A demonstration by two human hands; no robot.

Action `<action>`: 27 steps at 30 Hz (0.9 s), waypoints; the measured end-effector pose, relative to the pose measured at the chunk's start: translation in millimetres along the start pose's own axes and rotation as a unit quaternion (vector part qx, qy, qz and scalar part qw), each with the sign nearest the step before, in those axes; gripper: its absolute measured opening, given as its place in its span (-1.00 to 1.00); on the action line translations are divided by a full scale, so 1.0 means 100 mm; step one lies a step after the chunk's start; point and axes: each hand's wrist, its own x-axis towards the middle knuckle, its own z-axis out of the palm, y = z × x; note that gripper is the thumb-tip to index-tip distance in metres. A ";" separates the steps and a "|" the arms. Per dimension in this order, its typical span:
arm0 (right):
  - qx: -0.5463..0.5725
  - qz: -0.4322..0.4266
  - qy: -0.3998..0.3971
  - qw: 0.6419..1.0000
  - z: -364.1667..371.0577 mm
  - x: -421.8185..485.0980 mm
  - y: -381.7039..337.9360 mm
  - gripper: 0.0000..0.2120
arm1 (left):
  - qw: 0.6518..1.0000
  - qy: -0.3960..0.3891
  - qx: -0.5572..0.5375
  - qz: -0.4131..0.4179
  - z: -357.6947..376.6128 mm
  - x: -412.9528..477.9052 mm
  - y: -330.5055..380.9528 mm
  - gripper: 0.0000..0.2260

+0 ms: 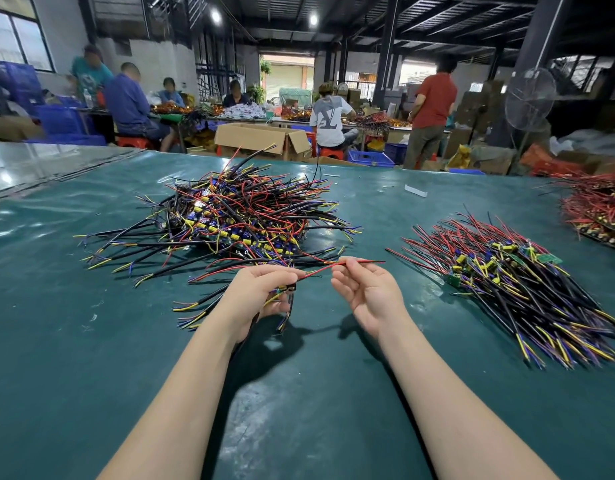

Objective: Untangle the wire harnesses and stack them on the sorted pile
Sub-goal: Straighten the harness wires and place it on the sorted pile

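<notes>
A tangled heap of wire harnesses (236,216) with black, red, yellow and blue leads lies on the green table at centre left. To the right sits the sorted pile (506,282), its harnesses laid roughly parallel. My left hand (261,296) grips one harness (314,273) by its small board end, black and yellow leads hanging below the palm. My right hand (364,285) pinches that harness's red wire near its tip, stretching it out to the right between the two hands.
The green table mat (316,393) stretches all around my arms. Another stack of red-wired boards (600,213) sits at the far right edge. A white scrap (415,190) lies behind. Several seated and standing people work at benches beyond the table, near cardboard boxes (261,138).
</notes>
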 end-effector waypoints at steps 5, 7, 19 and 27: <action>-0.083 -0.038 0.035 0.995 -0.02 0.00 0.00 -0.81 | 1.000 0.020 0.001 -0.004 -0.03 0.01 0.00 -0.82; -0.035 -0.035 0.044 0.998 0.01 0.00 0.00 -0.81 | 1.000 0.018 -0.001 -0.009 -0.02 0.01 -0.01 -0.83; 0.041 -0.076 0.106 0.991 -0.10 0.05 -0.08 -0.77 | 0.999 0.017 -0.003 -0.029 -0.02 0.02 -0.05 -0.68; -0.240 -0.200 0.191 0.930 -0.19 0.10 -0.12 -0.71 | 0.998 -0.027 0.032 -0.056 0.04 0.01 -0.07 -0.78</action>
